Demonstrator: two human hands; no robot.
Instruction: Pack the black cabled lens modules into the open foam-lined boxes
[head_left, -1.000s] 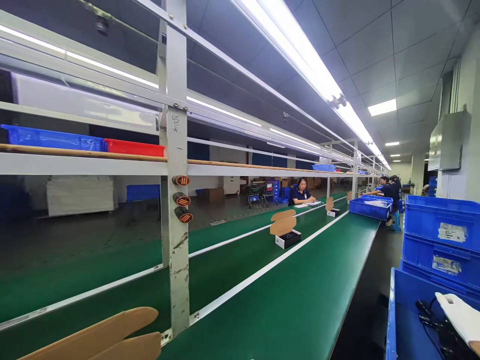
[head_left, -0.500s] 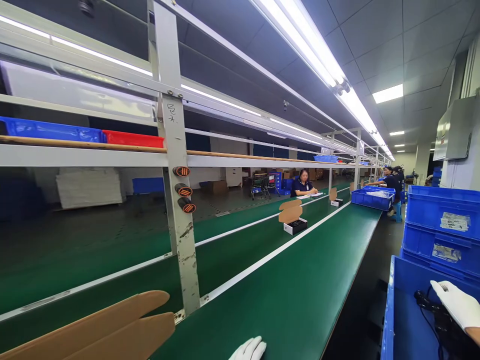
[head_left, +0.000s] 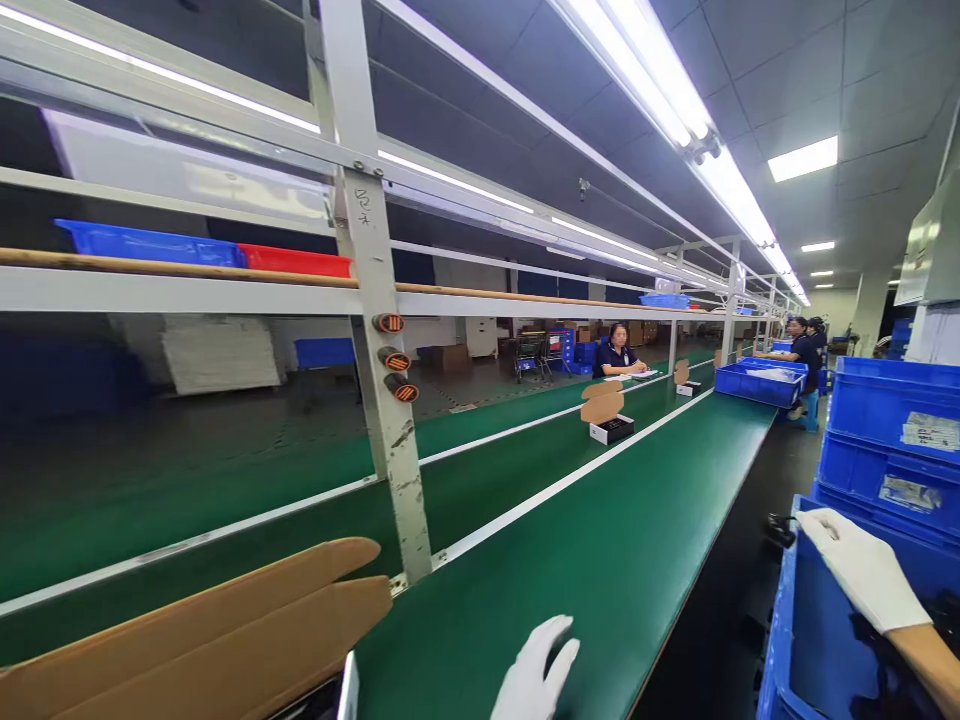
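My right hand (head_left: pixel 862 570), in a white glove, is closed at the near edge of a blue bin (head_left: pixel 784 640). From its fingers a small black corded piece (head_left: pixel 780 529) sticks out past the rim; its exact kind is unclear. More black items (head_left: pixel 892 660) lie in the bin under my forearm. Over the green bench top (head_left: pixel 600 540), my left hand (head_left: pixel 536 670), also gloved, has thumb and fingers apart with nothing between them. To its left stands a carton with a raised brown flap (head_left: pixel 225 640), only partly in view.
Blue bins (head_left: pixel 885 440) are stacked behind the open one. A metal post (head_left: pixel 390 400) rises beside the bench. Open boxes (head_left: pixel 611 430) with black contents stand on the belt further off. One person (head_left: pixel 619 358) sits across the line; others sit at the far right.
My right hand has lifted from inside the bin to its rim, bringing the black corded piece along. My left hand has risen further into view and its fingers have spread. The view has shifted.
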